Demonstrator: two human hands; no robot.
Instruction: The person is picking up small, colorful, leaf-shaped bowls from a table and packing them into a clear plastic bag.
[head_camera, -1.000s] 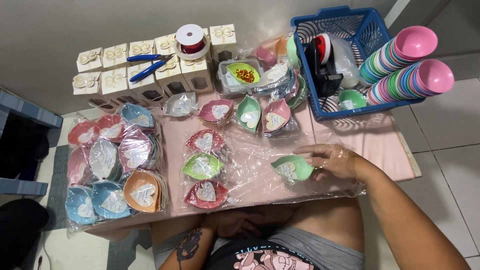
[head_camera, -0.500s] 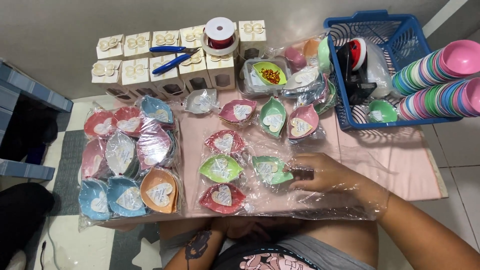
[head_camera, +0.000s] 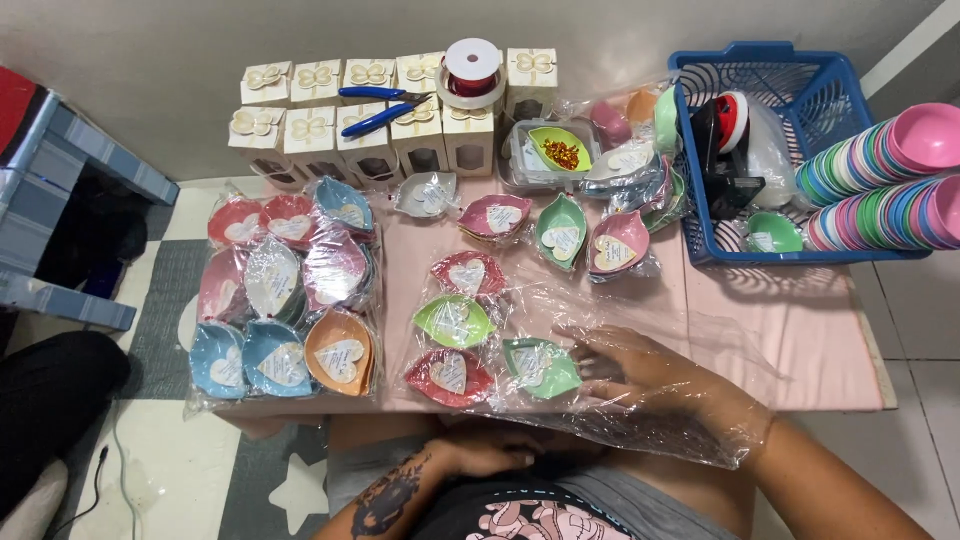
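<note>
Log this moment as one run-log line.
right hand: inside clear plastic bag, touching green leaf dish | left hand: below table edge, idle

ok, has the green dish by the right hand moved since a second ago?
Yes. The green dish slid left, toward the red dish at the near edge.

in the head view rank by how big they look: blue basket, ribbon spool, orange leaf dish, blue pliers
1. blue basket
2. orange leaf dish
3. ribbon spool and blue pliers: look alike in size, so unranked.
</note>
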